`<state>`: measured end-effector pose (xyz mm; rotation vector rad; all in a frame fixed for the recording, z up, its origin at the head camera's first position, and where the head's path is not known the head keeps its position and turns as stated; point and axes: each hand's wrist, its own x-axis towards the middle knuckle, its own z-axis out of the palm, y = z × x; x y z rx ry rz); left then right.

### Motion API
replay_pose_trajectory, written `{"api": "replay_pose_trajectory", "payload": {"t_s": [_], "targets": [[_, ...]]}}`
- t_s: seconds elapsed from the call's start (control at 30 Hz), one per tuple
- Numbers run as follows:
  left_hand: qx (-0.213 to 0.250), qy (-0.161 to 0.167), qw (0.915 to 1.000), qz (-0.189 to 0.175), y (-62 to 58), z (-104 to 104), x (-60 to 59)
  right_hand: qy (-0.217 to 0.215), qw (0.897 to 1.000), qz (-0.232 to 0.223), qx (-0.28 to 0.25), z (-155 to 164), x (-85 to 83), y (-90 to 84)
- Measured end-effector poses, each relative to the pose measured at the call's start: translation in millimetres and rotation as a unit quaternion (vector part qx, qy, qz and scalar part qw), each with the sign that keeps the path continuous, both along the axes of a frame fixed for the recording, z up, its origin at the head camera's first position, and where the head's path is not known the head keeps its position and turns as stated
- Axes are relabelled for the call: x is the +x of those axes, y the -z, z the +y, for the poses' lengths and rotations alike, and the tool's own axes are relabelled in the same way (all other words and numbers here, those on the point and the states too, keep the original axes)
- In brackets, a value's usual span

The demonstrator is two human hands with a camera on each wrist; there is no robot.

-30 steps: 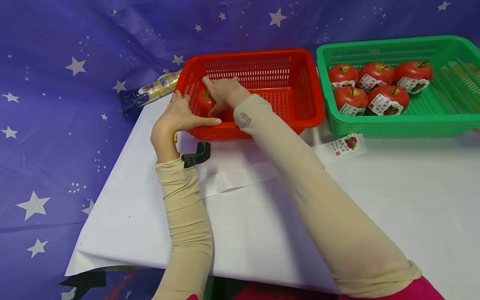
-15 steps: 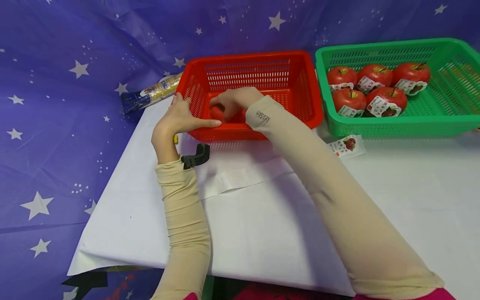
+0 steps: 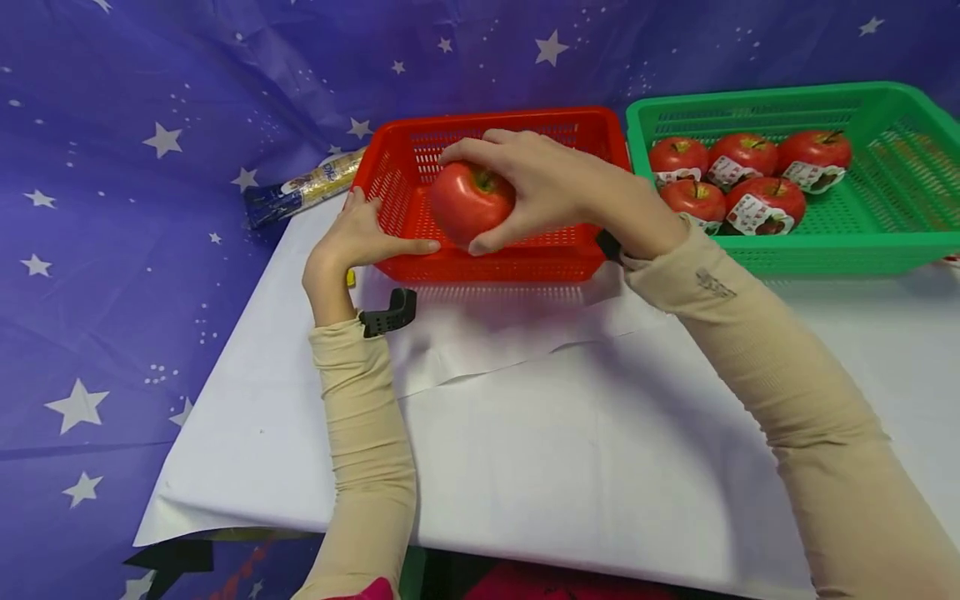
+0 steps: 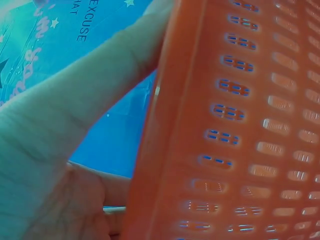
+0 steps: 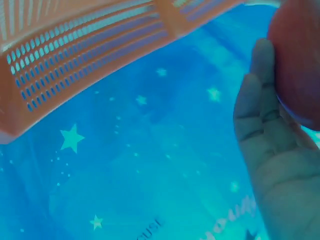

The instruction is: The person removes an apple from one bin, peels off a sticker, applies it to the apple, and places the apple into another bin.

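Observation:
My right hand [image 3: 551,183] holds a red apple [image 3: 468,208] above the red basket [image 3: 502,268], thumb on the near side and fingers over the far side. No label shows on this apple. In the right wrist view, the apple [image 5: 300,65] lies against the fingers of the right hand [image 5: 280,155]. My left hand [image 3: 348,237] grips the near left corner of the basket, its thumb stretched along the front rim and fingers at the left rim. The left wrist view has the left hand [image 4: 85,95] at the perforated basket wall [image 4: 200,100].
A green basket [image 3: 847,254] at the right holds several labelled red apples [image 3: 765,208]. A blue and gold packet [image 3: 303,187] lies behind the red basket's left side. A white sheet [image 3: 525,417] covers the table; a starry purple cloth [image 3: 187,292] hangs behind and to the left.
My right hand has taken hold of the apple low inside the red basket and lifted it up and to the right. The left hand has stayed at the basket corner.

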<state>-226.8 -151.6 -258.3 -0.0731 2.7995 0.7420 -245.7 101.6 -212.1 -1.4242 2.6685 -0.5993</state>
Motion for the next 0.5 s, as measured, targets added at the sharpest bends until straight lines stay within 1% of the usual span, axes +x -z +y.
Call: {"api": "replay_pose_trajectory", "payload": {"t_s": [0.03, 0.1, 0.17, 0.23, 0.37, 0.43, 0.5], "targets": [[-0.001, 0.000, 1.0000, 0.000, 0.2, -0.6, -0.2, -0.008, 1.000, 0.011, -0.023, 8.0, 9.8, 4.0], [-0.006, 0.000, 1.0000, -0.003, 0.8, -1.7, -0.8, -0.023, 0.998, 0.030, -0.056, 23.3, 28.1, 17.9], [-0.010, 0.002, 0.9999, -0.009, 1.2, -1.9, -0.9, -0.031, 0.997, 0.040, -0.063, 37.8, 44.1, 36.6], [-0.012, 0.003, 0.9998, -0.015, 1.6, -1.9, -0.8, -0.025, 0.998, 0.041, -0.047, 51.6, 56.8, 57.3], [-0.006, 0.000, 0.9999, -0.014, 0.7, -1.1, -0.8, 0.016, 1.000, 0.004, 0.000, 77.6, 70.7, 93.8], [-0.004, -0.002, 0.9999, -0.013, 0.1, -0.8, -1.3, 0.037, 0.999, -0.019, 0.017, 88.5, 74.6, 107.0], [-0.004, -0.004, 0.9999, -0.014, 0.0, -0.6, -1.7, 0.047, 0.998, -0.040, 0.026, 96.2, 77.9, 116.5]]}}
